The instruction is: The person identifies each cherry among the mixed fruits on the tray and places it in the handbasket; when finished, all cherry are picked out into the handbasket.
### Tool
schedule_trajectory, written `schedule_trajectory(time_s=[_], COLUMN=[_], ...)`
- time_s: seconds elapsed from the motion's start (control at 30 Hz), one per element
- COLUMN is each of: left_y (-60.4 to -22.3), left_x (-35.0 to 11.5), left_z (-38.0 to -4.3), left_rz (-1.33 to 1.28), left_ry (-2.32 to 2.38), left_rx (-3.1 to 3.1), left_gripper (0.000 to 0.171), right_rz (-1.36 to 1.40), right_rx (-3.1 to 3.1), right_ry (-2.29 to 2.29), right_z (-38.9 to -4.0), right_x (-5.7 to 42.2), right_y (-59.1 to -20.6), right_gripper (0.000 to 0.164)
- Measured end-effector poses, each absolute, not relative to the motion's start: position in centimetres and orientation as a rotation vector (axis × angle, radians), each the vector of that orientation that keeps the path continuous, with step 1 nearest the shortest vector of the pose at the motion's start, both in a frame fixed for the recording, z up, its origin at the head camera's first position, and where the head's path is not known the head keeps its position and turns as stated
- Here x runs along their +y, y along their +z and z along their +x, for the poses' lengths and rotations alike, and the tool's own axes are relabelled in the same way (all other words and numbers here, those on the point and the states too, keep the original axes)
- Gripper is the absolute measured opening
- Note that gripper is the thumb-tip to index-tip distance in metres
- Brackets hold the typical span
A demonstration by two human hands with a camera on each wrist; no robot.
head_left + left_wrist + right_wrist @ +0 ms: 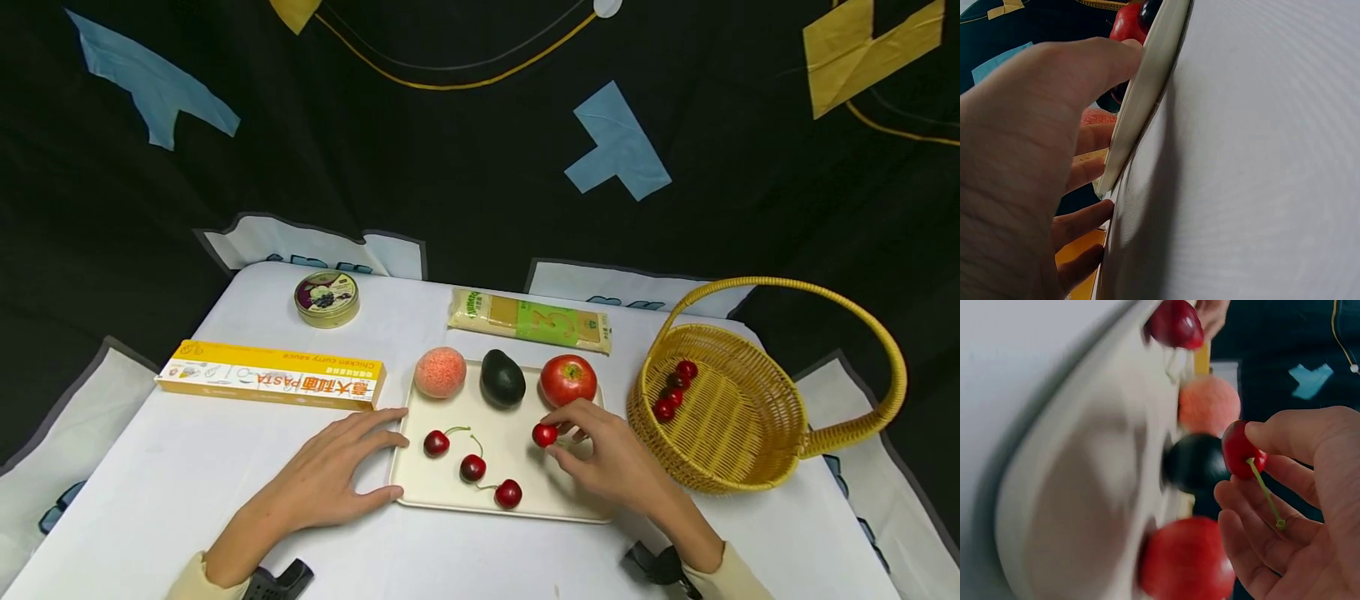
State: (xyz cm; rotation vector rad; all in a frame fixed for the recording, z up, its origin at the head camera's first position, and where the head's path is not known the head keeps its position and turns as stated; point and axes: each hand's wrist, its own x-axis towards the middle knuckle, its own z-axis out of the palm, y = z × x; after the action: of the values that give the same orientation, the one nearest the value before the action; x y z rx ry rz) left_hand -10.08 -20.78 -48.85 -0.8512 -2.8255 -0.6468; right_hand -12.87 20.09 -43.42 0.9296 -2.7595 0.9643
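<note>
My right hand (607, 454) pinches a red cherry (1239, 450) between thumb and fingers above the right part of a cream tray (525, 504); its green stem shows in the right wrist view. My left hand (333, 467) touches the tray's left edge, thumb and fingers spread and fairly straight. Lying on the tray are three more cherries: one at left (436, 443), a middle one (472, 468) and a front one (508, 494). Along the tray's back sit a rough pink peach (440, 372), a dark avocado (502, 379) and a red apple (567, 381).
A yellow wicker basket (750, 471) with a tall handle stands right of the tray, several cherries (676, 390) inside. Behind the tray lies a noodle packet (531, 321). At left are a pasta box (270, 373) and a round tin (327, 299).
</note>
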Motion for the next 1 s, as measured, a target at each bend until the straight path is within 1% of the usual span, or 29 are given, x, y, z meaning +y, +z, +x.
schedule_trajectory(time_s=[0.27, 0.4, 0.67, 0.87, 1.0], left_y=[-48.9, -48.9, -48.8, -48.9, -48.9], left_x=[-20.8, -20.8, -20.8, -20.8, -20.7], left_z=[-10.1, -10.0, -10.1, -10.0, -10.0], left_rz=[-0.852, -0.846, -0.841, -0.836, -0.834], left_ry=[-0.649, -0.651, -0.653, -0.655, -0.653], left_rx=[-2.827, -2.842, -2.835, -2.851, -2.850], left_gripper=[0.053, 0.053, 0.053, 0.052, 0.052], right_rz=[0.853, 0.770, 0.579, 0.520, 0.455], right_rx=[-2.603, -2.565, -2.601, -2.574, -2.590], right_ry=[0.948, 0.948, 0.935, 0.891, 0.892], right_z=[-13.5, -13.8, -14.1, -14.8, -15.1], right_x=[23.2, 25.0, 27.8, 30.3, 31.9], right_y=[-42.1, -41.5, -40.7, -41.2, -41.6], right_gripper=[0.042, 0.045, 0.043, 0.044, 0.041])
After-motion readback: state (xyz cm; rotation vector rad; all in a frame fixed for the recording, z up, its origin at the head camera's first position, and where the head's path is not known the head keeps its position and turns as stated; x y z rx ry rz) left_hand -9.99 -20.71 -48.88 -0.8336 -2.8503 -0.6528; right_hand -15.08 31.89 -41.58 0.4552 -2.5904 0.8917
